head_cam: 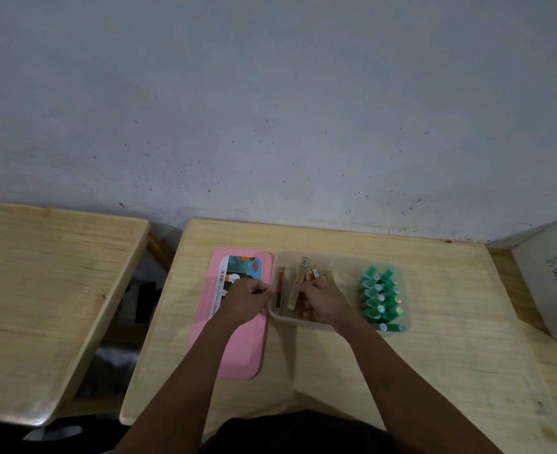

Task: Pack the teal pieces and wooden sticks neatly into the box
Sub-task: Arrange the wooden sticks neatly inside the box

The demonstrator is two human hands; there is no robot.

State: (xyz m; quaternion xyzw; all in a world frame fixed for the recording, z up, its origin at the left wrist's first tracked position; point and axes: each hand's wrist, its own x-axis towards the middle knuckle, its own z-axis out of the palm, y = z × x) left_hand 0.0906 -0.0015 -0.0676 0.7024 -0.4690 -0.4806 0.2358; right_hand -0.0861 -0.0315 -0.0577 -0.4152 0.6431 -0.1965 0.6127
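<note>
A clear plastic box (342,257) sits on the wooden table (434,355). Several teal pieces (380,298) with coloured round ends lie in neat rows in its right half. Several wooden sticks (300,276) lie loosely in its left half. My right hand (323,301) is inside the box, its fingers closed around some of the sticks. My left hand (246,298) rests at the box's left wall, fingers curled at the rim; I cannot tell whether it pinches anything.
A pink lid (238,342) with a printed label lies flat to the left of the box, partly under my left hand. A grey cardboard box (552,283) stands at the right edge. Another wooden table (41,290) is on the left, across a gap.
</note>
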